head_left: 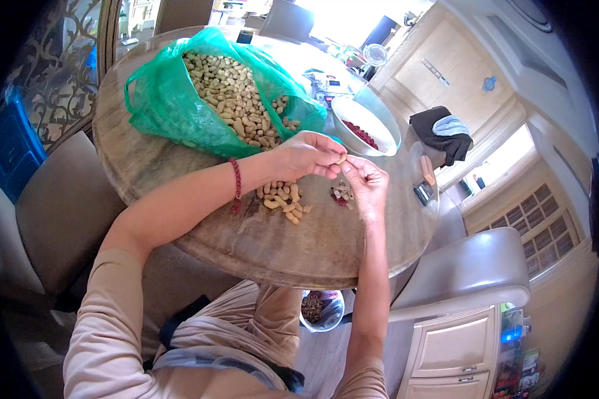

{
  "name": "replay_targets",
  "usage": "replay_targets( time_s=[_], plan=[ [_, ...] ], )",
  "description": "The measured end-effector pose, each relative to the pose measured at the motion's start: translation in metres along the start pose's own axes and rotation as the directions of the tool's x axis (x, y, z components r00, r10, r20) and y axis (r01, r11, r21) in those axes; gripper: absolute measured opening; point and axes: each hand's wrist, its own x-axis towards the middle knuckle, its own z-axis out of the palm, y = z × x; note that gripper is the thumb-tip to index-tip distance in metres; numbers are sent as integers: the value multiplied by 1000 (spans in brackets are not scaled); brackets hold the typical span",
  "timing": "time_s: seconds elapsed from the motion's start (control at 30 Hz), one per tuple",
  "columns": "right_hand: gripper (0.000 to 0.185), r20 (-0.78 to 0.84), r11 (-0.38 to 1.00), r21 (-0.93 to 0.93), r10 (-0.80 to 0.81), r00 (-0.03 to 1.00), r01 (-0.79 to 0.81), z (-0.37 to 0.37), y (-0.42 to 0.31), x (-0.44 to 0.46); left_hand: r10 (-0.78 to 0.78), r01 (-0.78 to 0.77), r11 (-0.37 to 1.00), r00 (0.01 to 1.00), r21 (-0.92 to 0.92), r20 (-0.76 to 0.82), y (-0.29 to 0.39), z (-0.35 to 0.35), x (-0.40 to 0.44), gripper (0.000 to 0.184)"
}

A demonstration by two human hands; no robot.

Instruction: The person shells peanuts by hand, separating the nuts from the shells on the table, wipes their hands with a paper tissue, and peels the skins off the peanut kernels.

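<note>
My left hand [313,151] and my right hand [367,183] meet above the round table, fingertips pinched together on one peanut [342,159]. Whether its shell is cracked is too small to tell. Behind my left hand a green plastic bag [163,110] lies open, full of unshelled peanuts [226,86]. Below my left wrist sits a small pile of peanuts in their shells [285,198]. Just left of my right hand is a little heap of red kernels and shell bits [341,194]. A white bowl [353,110] with red kernels [361,134] stands beyond my hands.
Under the table edge stands a bin [333,311] with shells in it. A dark phone-like object [422,193] lies near the right rim of the wooden table [266,259]. Chairs [466,266] flank the table, and a clear plastic package [329,86] sits behind the bowl.
</note>
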Motion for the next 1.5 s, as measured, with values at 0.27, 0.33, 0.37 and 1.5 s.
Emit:
replay_targets(
  time_s=[0.27,0.33,0.37,1.5],
  plan=[
    [16,-36,999,15,31,999,-30,0,-6,-3,-6,9,999,997,-40,76,-2,2,-1,21],
    [15,-27,994,85,65,998,-63,1,-10,-3,6,1,998,992,-59,122,-2,1,-1,21],
    [15,-13,986,146,82,997,-80,1,-11,-3,19,-6,997,986,-77,168,-1,1,-1,21],
    [13,57,937,251,237,970,-244,5,5,-3,269,-200,852,960,484,-77,-7,6,-3,17]
  ],
)
